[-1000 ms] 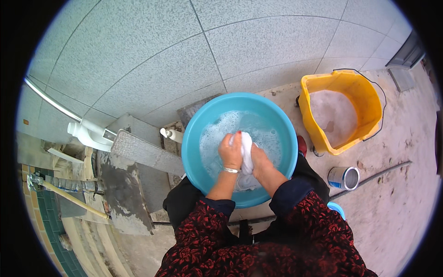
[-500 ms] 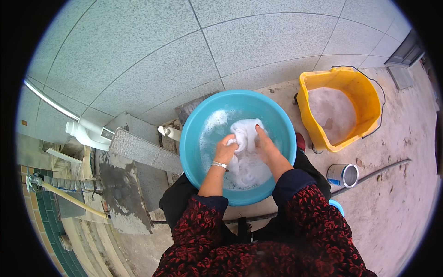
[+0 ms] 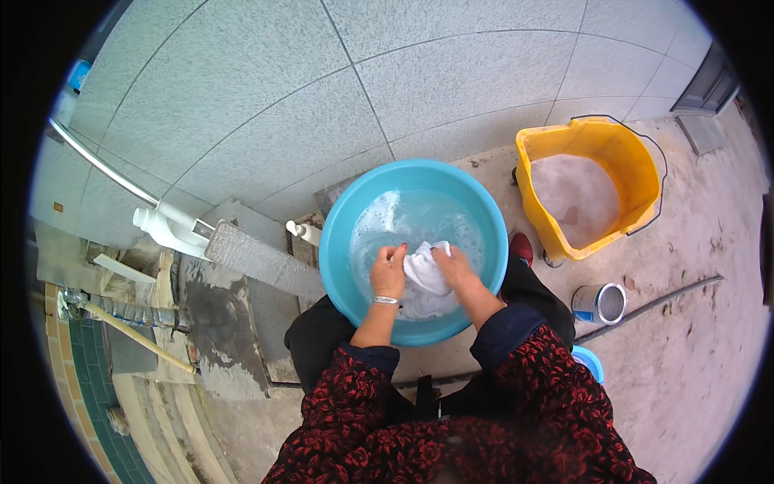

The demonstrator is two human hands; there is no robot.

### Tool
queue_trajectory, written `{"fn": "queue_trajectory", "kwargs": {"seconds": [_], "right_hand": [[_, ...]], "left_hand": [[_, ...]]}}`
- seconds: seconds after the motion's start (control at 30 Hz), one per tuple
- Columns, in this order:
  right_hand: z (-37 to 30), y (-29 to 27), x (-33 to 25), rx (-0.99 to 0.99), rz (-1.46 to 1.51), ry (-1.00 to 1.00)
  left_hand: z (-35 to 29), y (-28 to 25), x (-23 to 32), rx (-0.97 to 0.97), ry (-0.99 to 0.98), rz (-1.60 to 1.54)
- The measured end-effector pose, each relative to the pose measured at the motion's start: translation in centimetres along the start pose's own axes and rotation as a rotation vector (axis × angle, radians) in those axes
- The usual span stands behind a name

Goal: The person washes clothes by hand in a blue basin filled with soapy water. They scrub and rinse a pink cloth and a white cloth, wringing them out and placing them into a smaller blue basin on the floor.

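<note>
A round turquoise basin [image 3: 333, 274] holding sudsy water stands between my knees. Over its near half, a bunched white cloth [image 3: 426, 269] is stretched between my two hands. My left hand [image 3: 389, 273], with a silver bracelet at the wrist, has its fingers closed on the cloth's left side. My right hand [image 3: 454, 269] grips the right side, its fingers curled over the top edge. The lower part of the cloth hangs toward the foamy water, and I cannot tell how much of it lies under the suds.
To the right stands a yellow bucket [image 3: 534, 211] of murky, sudsy water, a metal can [image 3: 598, 304] and a dark hose [image 3: 657, 303] near it. A white pump bottle [image 3: 305, 233] is left of the basin, beside a stone slab [image 3: 262, 260]. A tiled wall [image 3: 451, 81] rises beyond.
My hands have drawn nearer to me with the cloth. The cloth is bunched smaller between them, and my right hand has curled around its edge. The view has shifted slightly.
</note>
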State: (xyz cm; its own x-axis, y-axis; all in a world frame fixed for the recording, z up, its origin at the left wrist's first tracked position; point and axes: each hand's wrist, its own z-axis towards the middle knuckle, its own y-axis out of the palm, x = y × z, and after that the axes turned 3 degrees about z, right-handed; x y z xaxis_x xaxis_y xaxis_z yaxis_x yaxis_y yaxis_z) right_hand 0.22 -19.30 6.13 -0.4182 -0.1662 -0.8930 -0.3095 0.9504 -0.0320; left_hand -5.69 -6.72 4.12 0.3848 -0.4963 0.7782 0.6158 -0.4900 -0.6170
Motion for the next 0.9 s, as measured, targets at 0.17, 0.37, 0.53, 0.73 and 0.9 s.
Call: {"fn": "queue_trajectory", "kwargs": {"seconds": [0.17, 0.37, 0.53, 0.73, 0.9], "right_hand": [[-2.5, -4.3, -2.9, -0.116, -0.913, -0.207], [-6.4, -3.4, -2.2, -0.313, -1.049, -0.629], [-4.0, -2.2, -0.3, -0.503, -0.597, -0.526], [-2.3, -2.5, -2.5, -0.364, 0.185, -0.335], [-2.9, -3.7, -5.2, -0.352, 0.420, -0.175]], "left_hand": [[-1.0, -2.0, -1.4, -0.063, 0.029, 0.180], [-3.9, -3.7, 5.5, -0.299, -0.007, -0.391], [-2.8, -3.9, 6.2, -0.258, -0.149, -0.736], [-1.5, -4.4, 3.7, -0.507, -0.212, -0.620], [-1.1, -2.3, 0.9, -0.653, -0.063, -0.585]]}}
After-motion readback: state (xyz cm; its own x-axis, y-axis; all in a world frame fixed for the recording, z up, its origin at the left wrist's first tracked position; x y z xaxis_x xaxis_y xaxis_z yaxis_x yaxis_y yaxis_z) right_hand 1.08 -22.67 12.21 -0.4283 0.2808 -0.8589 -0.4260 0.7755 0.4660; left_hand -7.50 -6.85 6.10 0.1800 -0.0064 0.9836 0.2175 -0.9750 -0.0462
